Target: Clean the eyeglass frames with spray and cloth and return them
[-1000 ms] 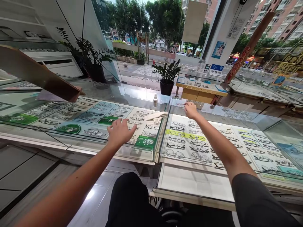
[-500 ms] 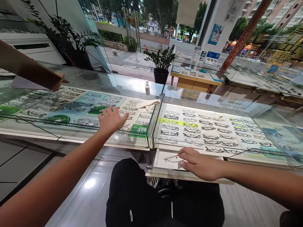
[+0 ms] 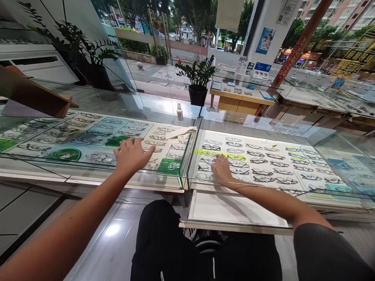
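My left hand (image 3: 131, 157) rests on the glass top of the left display case, fingers spread, with nothing in it. Below that glass lie rows of eyeglasses and a green card (image 3: 170, 166). My right hand (image 3: 222, 168) is over the tray (image 3: 252, 171) of eyeglasses in the right case, its fingers curled downward at the left columns, just below a yellow strip (image 3: 202, 152). The pair of eyeglasses at its fingertips is mostly hidden by the hand and blends with the rows. A pulled-out white drawer (image 3: 234, 208) is under my right forearm.
A small spray bottle (image 3: 179, 112) and a folded cream cloth (image 3: 180, 133) are by the corner where the cases meet. A potted plant (image 3: 197, 84) stands behind. At the left, a brown wooden object (image 3: 35, 91) juts over the glass. My knees are beneath the drawer.
My right hand has moved forward from the drawer to the eyeglass rows in the right case. The eyeglasses it held over the drawer are gone from there. My left hand stays on the glass.
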A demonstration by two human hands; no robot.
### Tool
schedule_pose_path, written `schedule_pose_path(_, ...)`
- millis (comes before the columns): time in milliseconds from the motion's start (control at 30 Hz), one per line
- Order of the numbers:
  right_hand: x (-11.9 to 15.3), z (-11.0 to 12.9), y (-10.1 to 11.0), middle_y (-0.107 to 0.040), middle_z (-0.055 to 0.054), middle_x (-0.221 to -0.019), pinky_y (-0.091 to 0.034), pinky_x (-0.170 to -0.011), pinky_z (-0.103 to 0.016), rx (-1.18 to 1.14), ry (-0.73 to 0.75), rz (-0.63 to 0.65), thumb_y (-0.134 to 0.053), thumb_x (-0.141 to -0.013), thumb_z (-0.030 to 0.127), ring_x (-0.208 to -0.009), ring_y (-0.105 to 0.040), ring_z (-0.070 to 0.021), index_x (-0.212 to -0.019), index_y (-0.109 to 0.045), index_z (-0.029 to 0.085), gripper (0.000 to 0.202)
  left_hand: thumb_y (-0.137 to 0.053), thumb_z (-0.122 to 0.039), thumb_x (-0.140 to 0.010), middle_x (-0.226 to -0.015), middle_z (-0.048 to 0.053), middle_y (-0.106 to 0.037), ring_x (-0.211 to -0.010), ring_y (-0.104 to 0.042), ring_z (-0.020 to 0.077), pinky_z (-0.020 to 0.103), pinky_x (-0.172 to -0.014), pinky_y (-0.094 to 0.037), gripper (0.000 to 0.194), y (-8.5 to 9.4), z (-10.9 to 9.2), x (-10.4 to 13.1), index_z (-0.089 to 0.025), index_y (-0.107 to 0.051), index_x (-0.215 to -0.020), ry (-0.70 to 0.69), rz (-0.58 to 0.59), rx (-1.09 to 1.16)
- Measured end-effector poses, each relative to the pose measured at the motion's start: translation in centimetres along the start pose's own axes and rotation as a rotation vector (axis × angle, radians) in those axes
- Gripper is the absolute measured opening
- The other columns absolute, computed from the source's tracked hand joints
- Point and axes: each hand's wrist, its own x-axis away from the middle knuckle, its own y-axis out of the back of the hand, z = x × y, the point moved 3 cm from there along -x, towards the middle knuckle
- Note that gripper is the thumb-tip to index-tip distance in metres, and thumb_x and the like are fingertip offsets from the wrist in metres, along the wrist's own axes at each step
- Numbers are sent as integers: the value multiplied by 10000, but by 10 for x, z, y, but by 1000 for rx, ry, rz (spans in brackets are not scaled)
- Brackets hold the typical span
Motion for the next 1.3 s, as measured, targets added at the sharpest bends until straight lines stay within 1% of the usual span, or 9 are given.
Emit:
schedule_pose_path(167, -50, 4, -19, -503, -205, -1653, -267, -1312, -536, -74, 0, -138, -312, -1130, 380, -1592, -337, -369, -1564, -527, 86, 567, -325, -693, -1022, -1708, 267, -394, -1600, -321, 449, 707, -1251, -286, 828, -3, 2, -2, -125, -501, -1598, 23, -12, -13)
schedule_pose_path(333, -103, -14, -19, -496, -199, -1664, -217, -1317, -559, -63, -54, -219, -297, -1120, 363, -1591, -313, -379, -1554, -540, 92, 567, -308, -705, -1021, -1739, 248, -362, -1611, -318, 448, 712, -1249, -294, 838, -6, 7, -6, -135, -500, -1604, 46, -15, -41)
schedule_pose_path(467, -152, -42, -18, -536, -170, -1636, -200, -1319, -560, -73, -71, -185, -292, -1121, 365, -1577, -322, -364, -1477, -621, 131, 538, -279, -689, -1027, -1745, 222, -364, -1607, -331, 437, 711, -1246, -307, 829, -7, 8, -7, -141, -498, -1611, 57, -1, -76)
schedule_pose_path(600, -202, -75, -25, -636, -108, -1541, -265, -1285, -549, -102, -94, -98, -272, -1125, 347, -1484, -438, -335, -1245, -767, 216, 526, -269, -682, -1033, -1730, 220, -384, -1600, -345, 440, 715, -1245, -317, 818, -6, 10, -7, -144, -499, -1605, 64, 2, -103)
schedule_pose_path(667, -224, -89, -31, -649, -92, -1527, -245, -1291, -561, -111, -117, -67, -249, -1127, 342, -1473, -448, -334, -1172, -792, 231, 556, -271, -682, -1037, -1724, 227, -390, -1595, -351, 455, 729, -1240, -319, 810, -6, 10, -6, -147, -499, -1600, 56, 9, -105)
schedule_pose_path(767, -249, -101, -41, -580, -105, -1614, -172, -1317, -569, -108, -130, -50, -203, -1132, 365, -1543, -365, -348, -1300, -750, 216, 591, -269, -682, -1042, -1719, 230, -395, -1589, -358, 471, 749, -1232, -322, 797, -5, 10, -7, -152, -505, -1587, 55, 13, -106)
schedule_pose_path(867, -262, -101, -56, -508, -127, -1680, -103, -1335, -564, -90, -119, -17, -221, -1128, 393, -1598, -277, -358, -1458, -655, 178, 586, -262, -697, -1035, -1718, 220, -398, -1584, -364, 476, 749, -1229, -330, 805, -6, 11, -7, -157, -517, -1576, 64, 20, -112)
schedule_pose_path(1067, -256, -92, -85, -511, -168, -1666, -77, -1344, -558, -50, -99, 118, -234, -1120, 467, -1601, -289, -370, -1441, -669, 125, 640, -279, -705, -1029, -1699, 216, -429, -1566, -383, 488, 769, -1215, -342, 801, -8, 15, -9, -166, -528, -1566, 51, -11, -107)
schedule_pose_path(1300, -259, -95, -82, -334, -211, -1768, -63, -1348, -562, -12, -160, 133, -182, -1099, 531, -1646, -189, -396, -1604, -490, 47, 764, -286, -714, -1022, -1697, 214, -432, -1565, -385, 491, 769, -1219, -337, 807, -9, 15, -9, -169, -543, -1559, 55, -12, -97)
